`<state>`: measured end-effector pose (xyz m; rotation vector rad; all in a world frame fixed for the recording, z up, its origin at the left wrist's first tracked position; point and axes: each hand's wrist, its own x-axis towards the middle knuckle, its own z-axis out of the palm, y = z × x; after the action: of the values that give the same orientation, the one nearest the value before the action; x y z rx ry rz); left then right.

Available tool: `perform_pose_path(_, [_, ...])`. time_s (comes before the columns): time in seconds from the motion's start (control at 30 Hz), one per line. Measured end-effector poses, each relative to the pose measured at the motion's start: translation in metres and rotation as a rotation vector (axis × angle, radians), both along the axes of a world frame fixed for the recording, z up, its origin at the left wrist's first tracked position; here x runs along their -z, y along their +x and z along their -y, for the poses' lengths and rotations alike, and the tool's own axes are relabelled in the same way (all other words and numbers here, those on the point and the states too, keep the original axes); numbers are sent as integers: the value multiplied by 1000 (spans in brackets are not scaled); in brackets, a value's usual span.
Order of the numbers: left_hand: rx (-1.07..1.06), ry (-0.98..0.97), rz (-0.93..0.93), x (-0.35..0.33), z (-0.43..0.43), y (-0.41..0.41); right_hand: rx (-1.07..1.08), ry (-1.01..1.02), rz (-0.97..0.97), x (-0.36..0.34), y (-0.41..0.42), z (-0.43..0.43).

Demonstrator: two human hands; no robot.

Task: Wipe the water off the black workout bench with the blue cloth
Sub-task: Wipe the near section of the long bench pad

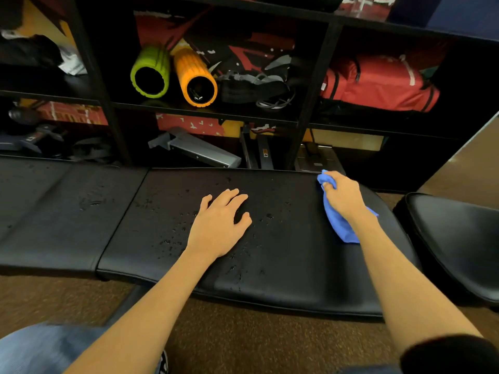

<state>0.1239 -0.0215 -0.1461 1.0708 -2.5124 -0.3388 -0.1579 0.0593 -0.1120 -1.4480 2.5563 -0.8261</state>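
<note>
Black shelving (318, 85) fills the background, holding a green foam roller (151, 71) beside an orange foam roller (195, 76), with a red bag (378, 82) in the compartment to the right. Brown carpet (243, 333) covers the floor.

The black workout bench (283, 265) runs across the view in front of the shelving. Water droplets (172, 238) are scattered over the middle of its padded surface, and a smaller wet patch lies on the pad section to the left.

Left hand (218, 225): palm down and flat on the surface among the droplets. Its fingers are straight and close together, the thumb set apart.

Right hand (343, 197): at the far right part of the same pad, near its back edge. Its fingers are curled round the blue cloth (339, 225), gripping it. The cloth is bunched in the grip, one end showing past the fingertips and the rest trailing under the wrist, lying on the surface.

A separate black seat pad (459, 238) sits just beside the bench on the right.
</note>
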Motion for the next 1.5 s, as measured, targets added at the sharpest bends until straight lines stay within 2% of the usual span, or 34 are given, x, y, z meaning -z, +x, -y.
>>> perform_pose_path(0.1, [-5,-3,-7,-1,0,-1,-7,17,-8,0,5,28])
perform_pose_path(0.2, [-9,-14,-6,-1,0,0,-104,28,14,2,23,34])
perform_pose_path(0.43, [-9,-7,-18,-4,-1,-1,-356,59,47,-2,26,-24])
perform_pose_path(0.5, [-11,-11,-12,-3,-1,-1,-337,66,8,-4,9,-33])
perform_pose_path(0.63, [-16,-24,-13,-2,-1,0,-162,41,-65,-1,-18,-12])
perform_pose_path(0.77, [-19,-30,2,0,-1,0,21,36,-15,11,-19,31])
perform_pose_path(1.0, [-18,-17,1,-1,0,0,-118,72,101,7,35,68])
perform_pose_path(1.2, [-15,-14,-23,-3,0,-1,-292,34,190,-2,44,8])
perform_pose_path(1.33, [-24,-19,-24,-1,2,1,-199,22,75,-1,12,-3])
perform_pose_path(1.5, [-25,-13,-23,-1,0,0,-15,41,37,0,1,44])
